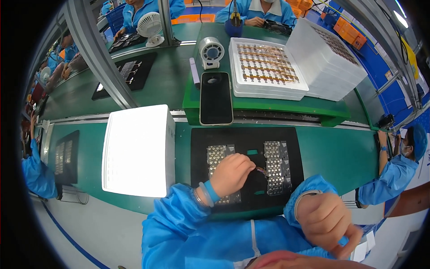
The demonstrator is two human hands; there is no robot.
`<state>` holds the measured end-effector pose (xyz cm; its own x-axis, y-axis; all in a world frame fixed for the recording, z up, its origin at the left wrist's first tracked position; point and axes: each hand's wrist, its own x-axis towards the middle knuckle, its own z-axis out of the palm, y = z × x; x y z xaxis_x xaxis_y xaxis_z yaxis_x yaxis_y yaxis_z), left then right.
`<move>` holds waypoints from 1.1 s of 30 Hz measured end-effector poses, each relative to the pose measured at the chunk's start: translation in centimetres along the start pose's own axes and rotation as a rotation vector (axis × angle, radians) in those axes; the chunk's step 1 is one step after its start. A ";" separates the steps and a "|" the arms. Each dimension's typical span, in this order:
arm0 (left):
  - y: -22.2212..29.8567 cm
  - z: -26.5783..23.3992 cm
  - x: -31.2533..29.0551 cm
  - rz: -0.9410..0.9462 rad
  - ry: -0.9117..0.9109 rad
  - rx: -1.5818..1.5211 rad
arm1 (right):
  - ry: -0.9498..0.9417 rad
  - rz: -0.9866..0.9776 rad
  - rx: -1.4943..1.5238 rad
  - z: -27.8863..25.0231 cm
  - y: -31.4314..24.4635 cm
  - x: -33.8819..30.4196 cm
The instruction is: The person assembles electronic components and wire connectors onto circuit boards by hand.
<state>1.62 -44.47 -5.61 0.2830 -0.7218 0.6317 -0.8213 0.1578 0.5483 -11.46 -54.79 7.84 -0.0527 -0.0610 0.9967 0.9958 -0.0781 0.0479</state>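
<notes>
My left hand (230,174), with a blue wristband, reaches over the black mat (247,134). Its thumb and forefinger pinch a small brownish strip (260,170), whose kind is too small to make out. The strip is beside a right-hand column of dark plates with round metallic dots (274,167). Beneath and around my left hand lies a similar left-hand column of dotted plates (217,154), partly covered by it. Off the mat, close to my body, my right hand (326,219) is raised with curled fingers. Whatever it may hold is hidden.
A stack of white trays (139,150) stands left of the mat. Beyond it, a green shelf (264,105) carries a phone (216,98), a small fan (211,53) and white trays of brown strips (268,92). A metal post (96,54) rises at left. Co-workers sit around.
</notes>
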 end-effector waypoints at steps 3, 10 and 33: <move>-0.5 0.1 -0.1 -0.007 0.018 -0.003 | -0.185 -0.031 0.131 0.1 1.5 -1.0; -0.3 0.0 -0.1 0.007 0.011 0.010 | -0.214 0.011 0.127 -0.2 1.0 -0.8; 0.5 -1.2 0.5 -0.073 0.151 -0.013 | -0.702 1.042 -0.587 -4.5 4.2 -8.4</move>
<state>2.00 -43.97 -4.38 0.4136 -0.6219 0.6649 -0.7897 0.1184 0.6020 -7.22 -59.10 -0.60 0.9103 0.1453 0.3877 0.3661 -0.7197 -0.5899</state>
